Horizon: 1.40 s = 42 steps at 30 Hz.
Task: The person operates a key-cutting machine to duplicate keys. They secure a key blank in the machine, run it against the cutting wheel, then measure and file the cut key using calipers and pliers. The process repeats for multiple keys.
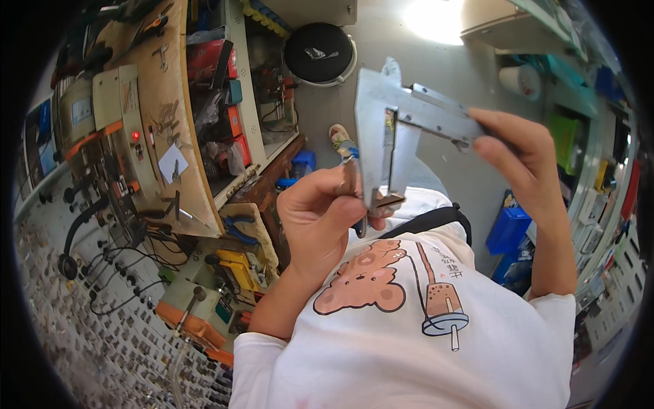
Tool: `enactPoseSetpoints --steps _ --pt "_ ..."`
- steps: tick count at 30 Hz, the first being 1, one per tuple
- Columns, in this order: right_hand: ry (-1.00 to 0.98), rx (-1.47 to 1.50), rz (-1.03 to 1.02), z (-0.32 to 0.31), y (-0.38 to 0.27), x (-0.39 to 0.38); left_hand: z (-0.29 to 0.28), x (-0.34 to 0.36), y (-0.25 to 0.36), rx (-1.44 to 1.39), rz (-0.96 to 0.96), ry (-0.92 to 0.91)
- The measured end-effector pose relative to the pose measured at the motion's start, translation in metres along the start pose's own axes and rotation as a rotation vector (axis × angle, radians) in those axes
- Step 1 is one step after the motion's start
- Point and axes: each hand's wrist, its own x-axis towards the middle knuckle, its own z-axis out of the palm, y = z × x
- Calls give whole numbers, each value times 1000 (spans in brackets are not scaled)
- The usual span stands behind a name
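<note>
Above my lap I hold a metal vernier caliper up in front of me. My right hand pinches the far right end of its beam between thumb and fingers. The jaws of the caliper point down toward my left hand, whose thumb and fingers are closed on a small shiny metal piece. That piece is at the jaw tips, mostly covered by my fingers, and I cannot make out its exact kind. Whether the jaws touch it on both sides is hard to tell.
On my left stands a wooden workbench with a machine showing a red light, pliers and loose metal parts. Many small pieces hang on the wall at lower left. A round black stool stands ahead; blue bins and shelves are at right.
</note>
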Motion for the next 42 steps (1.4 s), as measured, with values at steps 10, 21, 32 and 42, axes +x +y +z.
enactPoseSetpoints --steps 10,21,32,42 --pt "13 87 223 4 -2 0 12 10 14 281 -60 -23" --pt "-41 81 255 5 -6 0 7 12 15 135 -155 -79" --pt "-89 129 302 6 -8 -2 5 12 19 115 -191 -98" --pt "-49 106 320 7 -14 1 7 9 17 449 40 -25"
